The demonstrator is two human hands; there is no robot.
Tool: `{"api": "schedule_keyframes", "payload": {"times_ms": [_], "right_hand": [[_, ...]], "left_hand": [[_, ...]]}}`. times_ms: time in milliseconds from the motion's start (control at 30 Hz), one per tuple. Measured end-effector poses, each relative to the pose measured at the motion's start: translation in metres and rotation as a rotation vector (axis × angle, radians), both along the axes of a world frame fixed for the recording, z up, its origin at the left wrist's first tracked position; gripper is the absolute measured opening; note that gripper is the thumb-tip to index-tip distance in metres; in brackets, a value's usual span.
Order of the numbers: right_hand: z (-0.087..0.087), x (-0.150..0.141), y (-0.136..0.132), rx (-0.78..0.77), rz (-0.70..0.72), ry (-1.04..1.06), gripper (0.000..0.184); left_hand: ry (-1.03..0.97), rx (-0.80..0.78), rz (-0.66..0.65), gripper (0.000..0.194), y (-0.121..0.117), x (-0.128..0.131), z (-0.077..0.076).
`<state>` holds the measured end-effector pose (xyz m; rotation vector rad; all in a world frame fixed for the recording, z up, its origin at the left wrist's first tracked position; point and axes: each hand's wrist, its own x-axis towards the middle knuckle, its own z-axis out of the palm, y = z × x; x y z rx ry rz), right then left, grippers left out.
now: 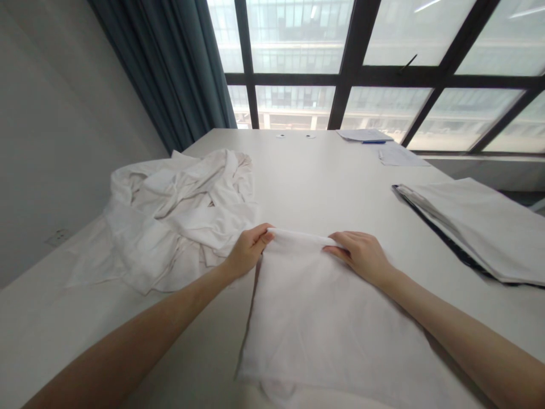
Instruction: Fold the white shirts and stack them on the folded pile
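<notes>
A white cloth (323, 318) lies flat on the white table (323, 182) in front of me, its far edge rolled or folded over. My left hand (249, 250) pinches the left end of that far edge, fingers closed on the fabric. My right hand (361, 253) grips the right end of the same edge, fingers curled over it. Both forearms reach in from the bottom of the view.
A crumpled heap of white cloths (179, 210) sits to the left of my left hand. A stack of flat folded cloths (477, 227) on a dark board lies at the right. Papers (383, 145) and a blue pen lie at the far edge by the window.
</notes>
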<state>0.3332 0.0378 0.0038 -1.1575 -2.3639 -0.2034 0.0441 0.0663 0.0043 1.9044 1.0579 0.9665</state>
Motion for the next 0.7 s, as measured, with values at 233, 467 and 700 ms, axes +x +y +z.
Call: {"api": "schedule_keyframes", "payload": {"times_ms": [233, 467, 700], "right_hand": [[-0.0006, -0.0003, -0.0003, 0.034, 0.012, -0.010, 0.039], [0.0019, -0.0024, -0.0042, 0.098, 0.056, -0.061, 0.035], [0.0051, -0.0043, -0.0073, 0.164, 0.080, -0.111, 0.034]], "left_hand": [[-0.044, -0.024, 0.001, 0.048, -0.0002, 0.0004, -0.0020], [-0.131, -0.127, -0.043, 0.040, -0.0014, 0.0023, 0.0029], [-0.076, -0.137, -0.005, 0.034, -0.0009, 0.0024, 0.0000]]}}
